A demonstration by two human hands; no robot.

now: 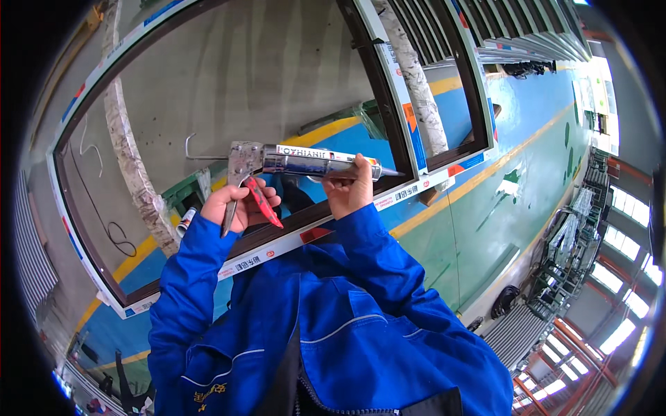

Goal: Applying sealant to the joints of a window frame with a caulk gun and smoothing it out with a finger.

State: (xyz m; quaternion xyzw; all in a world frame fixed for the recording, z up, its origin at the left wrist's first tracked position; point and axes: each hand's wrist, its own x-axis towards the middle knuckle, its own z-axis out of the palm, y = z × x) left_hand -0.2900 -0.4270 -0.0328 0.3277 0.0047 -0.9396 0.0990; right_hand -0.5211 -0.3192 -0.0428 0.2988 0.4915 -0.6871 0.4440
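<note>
A caulking gun (291, 162) with a metal barrel and a red trigger lies level in front of me. My left hand (239, 206) is closed around its handle and trigger. The fingers of my right hand (350, 188) wrap the front of the barrel from below. The gun's pointed nozzle (392, 172) reaches right, close to the inner corner of a large window frame (260, 254). This frame has dark brown profiles and printed white protective film. Whether the nozzle touches the frame, I cannot tell. The gun's hooked rod (188, 147) sticks out at its left end.
Two speckled, wrapped support bars (133, 156) (416, 76) run beneath the frame. A small can (186, 220) shows through the opening near my left wrist. Stacked metal profiles (524, 31) stand at the far right. A dark coiled hose (505, 302) lies on the green floor.
</note>
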